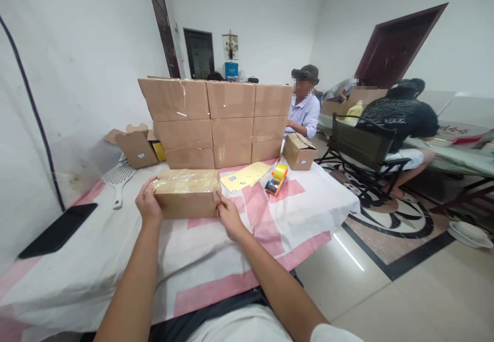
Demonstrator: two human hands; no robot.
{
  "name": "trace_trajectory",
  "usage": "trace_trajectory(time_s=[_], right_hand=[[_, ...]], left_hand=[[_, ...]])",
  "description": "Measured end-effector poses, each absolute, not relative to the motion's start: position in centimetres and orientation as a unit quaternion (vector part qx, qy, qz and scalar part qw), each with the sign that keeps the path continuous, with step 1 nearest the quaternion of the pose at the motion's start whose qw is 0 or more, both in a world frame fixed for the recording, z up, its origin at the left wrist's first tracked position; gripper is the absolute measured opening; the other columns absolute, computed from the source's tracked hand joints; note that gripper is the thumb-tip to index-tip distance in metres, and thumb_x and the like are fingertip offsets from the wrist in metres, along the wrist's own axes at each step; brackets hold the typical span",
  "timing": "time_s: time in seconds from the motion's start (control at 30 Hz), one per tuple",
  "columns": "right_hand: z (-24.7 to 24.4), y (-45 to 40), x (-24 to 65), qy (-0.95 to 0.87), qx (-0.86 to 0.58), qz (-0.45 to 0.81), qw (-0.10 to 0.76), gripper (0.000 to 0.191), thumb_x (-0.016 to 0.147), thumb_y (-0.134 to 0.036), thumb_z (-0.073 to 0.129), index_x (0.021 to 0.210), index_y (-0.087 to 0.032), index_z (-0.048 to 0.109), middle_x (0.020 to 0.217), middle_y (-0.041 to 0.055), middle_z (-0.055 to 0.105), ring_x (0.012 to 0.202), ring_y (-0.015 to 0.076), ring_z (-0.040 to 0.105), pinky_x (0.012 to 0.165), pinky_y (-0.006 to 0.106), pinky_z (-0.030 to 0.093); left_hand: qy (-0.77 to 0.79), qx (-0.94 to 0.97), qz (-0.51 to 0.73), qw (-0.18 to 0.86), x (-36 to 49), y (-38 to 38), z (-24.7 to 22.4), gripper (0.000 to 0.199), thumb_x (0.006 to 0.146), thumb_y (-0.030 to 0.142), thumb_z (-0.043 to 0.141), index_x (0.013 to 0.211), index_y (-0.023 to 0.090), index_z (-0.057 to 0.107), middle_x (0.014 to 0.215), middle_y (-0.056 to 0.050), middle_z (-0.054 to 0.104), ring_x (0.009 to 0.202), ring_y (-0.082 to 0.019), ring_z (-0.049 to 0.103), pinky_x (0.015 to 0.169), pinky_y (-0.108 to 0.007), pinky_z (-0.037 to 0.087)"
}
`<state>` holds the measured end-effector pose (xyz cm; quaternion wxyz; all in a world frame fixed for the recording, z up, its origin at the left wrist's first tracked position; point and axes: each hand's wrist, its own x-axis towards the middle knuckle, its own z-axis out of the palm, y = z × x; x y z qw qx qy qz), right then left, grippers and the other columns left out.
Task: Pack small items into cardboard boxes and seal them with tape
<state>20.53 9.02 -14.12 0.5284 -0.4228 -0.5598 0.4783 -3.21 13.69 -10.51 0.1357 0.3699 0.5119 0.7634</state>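
Observation:
A closed cardboard box (187,204) with clear tape over its top rests near the middle of the cloth-covered table (193,275). My left hand (150,202) wraps round its left end, and my right hand (230,214) grips its right end. Right behind it rises a stack of several taped cardboard boxes (231,136). Yellow printed sheets (245,175) lie to the right of the held box, beside an orange tape dispenser (276,180) with a yellow roll.
Further right stands a small box (299,152) with raised flaps. At left are an open box (137,149), a white slotted scoop (118,177) and a black tablet (57,230). A person (304,105) sits behind the stack; another (397,118) sits at right.

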Motion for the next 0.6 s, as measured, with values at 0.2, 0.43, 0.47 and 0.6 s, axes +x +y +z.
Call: trace_trajectory(time_s=[0.2, 0.43, 0.47, 0.6], right_hand=[[-14.3, 8.5, 20.8, -0.573, -0.415, 0.461, 0.536, 0.061, 0.087, -0.026, 0.046, 0.146, -0.016, 0.057, 0.070, -0.0012, 0.059, 0.065, 0.0148, 0.046, 0.063, 0.025, 0.042], [-13.3, 7.9, 21.1, -0.573, -0.417, 0.469, 0.527, 0.060, 0.086, -0.029, 0.047, 0.142, -0.012, 0.060, 0.058, -0.0052, 0.051, 0.059, 0.0138, 0.045, 0.060, 0.025, 0.039], [-13.1, 7.9, 21.0, -0.575, -0.418, 0.471, 0.522, 0.061, 0.085, -0.029, 0.048, 0.142, -0.012, 0.060, 0.057, -0.0057, 0.050, 0.058, 0.0136, 0.044, 0.059, 0.025, 0.038], [-12.5, 8.0, 20.9, -0.562, -0.418, 0.480, 0.528, 0.065, 0.081, -0.025, 0.050, 0.144, -0.010, 0.058, 0.057, -0.0059, 0.051, 0.057, 0.0128, 0.043, 0.058, 0.025, 0.038]], left_hand=[[0.509, 0.375, 0.762, 0.137, -3.4, 13.6, -10.7, 0.043, 0.077, 0.030, 0.050, 0.108, 0.014, 0.075, 0.115, -0.009, 0.074, 0.115, -0.029, 0.063, 0.108, -0.041, 0.047], [0.505, 0.370, 0.766, 0.145, -3.3, 13.6, -10.8, 0.044, 0.077, 0.031, 0.050, 0.110, 0.015, 0.075, 0.117, -0.009, 0.074, 0.116, -0.029, 0.063, 0.109, -0.042, 0.046], [0.506, 0.369, 0.765, 0.147, -3.3, 13.6, -10.7, 0.045, 0.077, 0.031, 0.050, 0.111, 0.016, 0.075, 0.116, -0.009, 0.074, 0.116, -0.028, 0.063, 0.109, -0.042, 0.046], [0.510, 0.366, 0.764, 0.150, -3.3, 13.7, -10.8, 0.045, 0.077, 0.031, 0.051, 0.111, 0.016, 0.075, 0.116, -0.009, 0.074, 0.116, -0.028, 0.063, 0.108, -0.042, 0.047]])
